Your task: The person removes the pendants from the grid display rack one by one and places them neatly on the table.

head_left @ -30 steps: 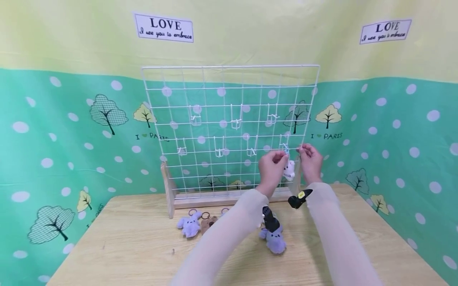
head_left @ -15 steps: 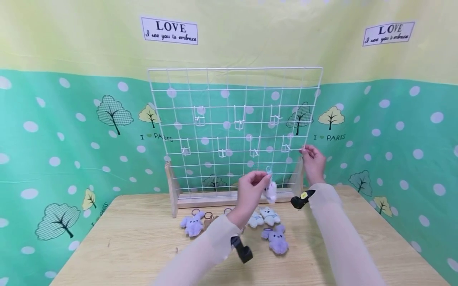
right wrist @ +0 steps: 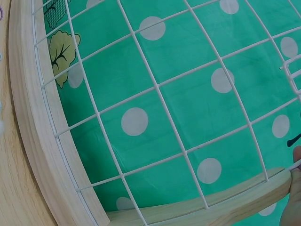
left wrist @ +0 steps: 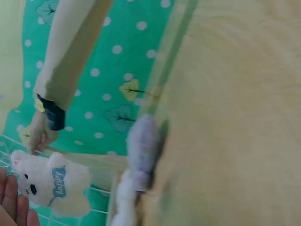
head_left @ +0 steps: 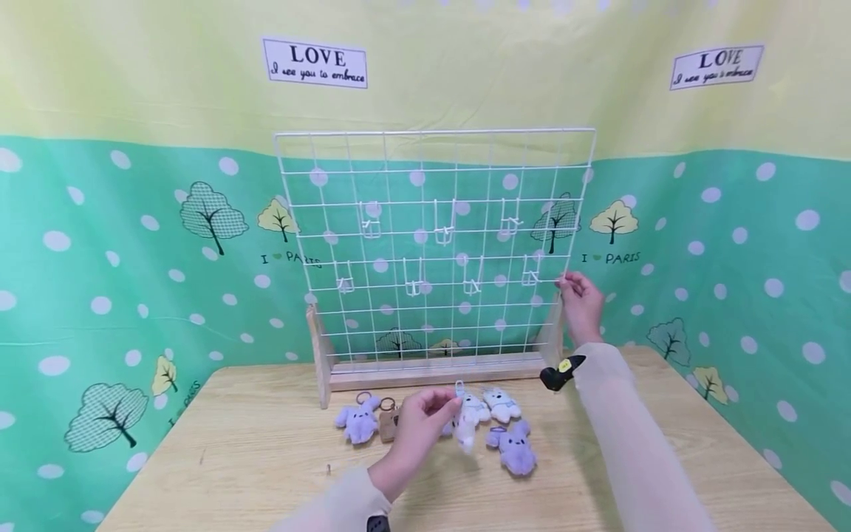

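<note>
A white plush bear keychain (head_left: 465, 433) with a blue "happy" patch hangs from my left hand (head_left: 419, 430). Thumb and fingers pinch it by the light blue clasp at its top, low over the table in front of the rack. The left wrist view shows the bear (left wrist: 70, 186) up close beside the fingertips. My right hand (head_left: 583, 309) grips the right edge of a white wire grid rack (head_left: 435, 133), just above its wooden foot. At the right border of the right wrist view only a part of that hand (right wrist: 292, 200) shows.
Several small hooks (head_left: 444, 233) sit in two rows on the grid. On the wooden table (head_left: 226, 473) lie purple plush keychains (head_left: 359, 423), another purple one (head_left: 516, 451), a brown one (head_left: 388, 426) partly behind my left hand, and white bears (head_left: 502, 405).
My left hand has carried the white bear keychain from the lower right hook down and left to the plush toys. My right hand has stayed at the rack's edge.
</note>
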Demonstrator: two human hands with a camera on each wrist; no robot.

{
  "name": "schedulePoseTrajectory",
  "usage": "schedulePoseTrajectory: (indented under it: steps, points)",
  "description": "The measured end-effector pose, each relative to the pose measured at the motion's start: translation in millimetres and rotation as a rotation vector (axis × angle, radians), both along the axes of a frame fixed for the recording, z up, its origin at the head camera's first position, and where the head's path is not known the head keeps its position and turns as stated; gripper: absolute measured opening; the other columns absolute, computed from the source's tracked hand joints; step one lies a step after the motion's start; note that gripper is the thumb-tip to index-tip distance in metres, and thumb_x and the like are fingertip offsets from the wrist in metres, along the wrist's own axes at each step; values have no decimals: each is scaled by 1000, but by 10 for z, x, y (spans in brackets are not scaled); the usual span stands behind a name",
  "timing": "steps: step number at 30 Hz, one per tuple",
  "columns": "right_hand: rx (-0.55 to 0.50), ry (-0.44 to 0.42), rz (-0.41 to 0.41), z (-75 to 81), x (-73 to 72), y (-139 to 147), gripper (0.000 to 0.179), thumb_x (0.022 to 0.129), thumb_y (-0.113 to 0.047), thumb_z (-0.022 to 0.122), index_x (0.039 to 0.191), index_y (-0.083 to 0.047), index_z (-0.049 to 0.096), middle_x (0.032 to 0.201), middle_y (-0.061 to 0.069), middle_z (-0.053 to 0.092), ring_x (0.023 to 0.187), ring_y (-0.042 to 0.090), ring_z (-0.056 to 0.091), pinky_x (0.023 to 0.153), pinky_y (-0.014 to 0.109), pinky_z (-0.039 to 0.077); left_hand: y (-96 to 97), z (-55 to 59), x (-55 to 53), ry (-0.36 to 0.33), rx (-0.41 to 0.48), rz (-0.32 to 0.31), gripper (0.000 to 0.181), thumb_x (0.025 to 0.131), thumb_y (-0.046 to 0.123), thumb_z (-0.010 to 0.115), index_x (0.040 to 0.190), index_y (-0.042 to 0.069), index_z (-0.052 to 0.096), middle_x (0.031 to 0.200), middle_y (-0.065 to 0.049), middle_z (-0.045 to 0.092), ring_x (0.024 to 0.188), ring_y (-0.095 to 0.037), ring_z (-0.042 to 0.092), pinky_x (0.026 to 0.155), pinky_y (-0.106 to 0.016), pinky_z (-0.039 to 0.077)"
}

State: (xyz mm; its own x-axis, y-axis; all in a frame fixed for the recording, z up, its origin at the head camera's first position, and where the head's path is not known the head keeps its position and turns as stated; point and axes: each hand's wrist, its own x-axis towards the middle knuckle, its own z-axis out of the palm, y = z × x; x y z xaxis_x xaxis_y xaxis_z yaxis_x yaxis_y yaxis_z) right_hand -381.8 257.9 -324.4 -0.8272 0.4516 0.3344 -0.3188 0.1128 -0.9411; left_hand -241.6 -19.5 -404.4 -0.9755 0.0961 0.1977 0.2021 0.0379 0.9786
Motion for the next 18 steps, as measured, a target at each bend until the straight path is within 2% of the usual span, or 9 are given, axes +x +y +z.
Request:
schedulePoseTrajectory:
  steps: [6,12,15,18]
  points:
    - [9,-14,0,2,33,1,30,95,-21,55,121,-5,56,126,15,58,108,12,58,97,26,44,-135,-155,132,-17,-22,-36,20,85,13,69,96,-3,66,86,-3,64,76,-8,55,68,-20,49]
    - [-7,1,5,4,38,-18,31,96,-18,55,121,-1,55,124,16,59,106,12,58,98,28,44,-236,-245,271,-23,-49,-63,19,84,12,69,94,-4,66,87,-6,66,75,-6,56,69,-18,48]
    - [-14,13,4,4,24,-9,30,95,-17,56,120,0,55,123,16,59,104,11,59,98,29,44,-252,-298,289,-7,-72,-63,17,84,11,69,92,-4,66,86,-7,66,75,-6,56,69,-19,48]
    - [-14,2,1,3,13,1,32,95,-19,56,121,0,55,123,15,60,102,9,59,97,28,44,-248,-386,261,5,-80,-64,16,84,9,68,91,-4,66,86,-8,66,75,-5,56,69,-19,48]
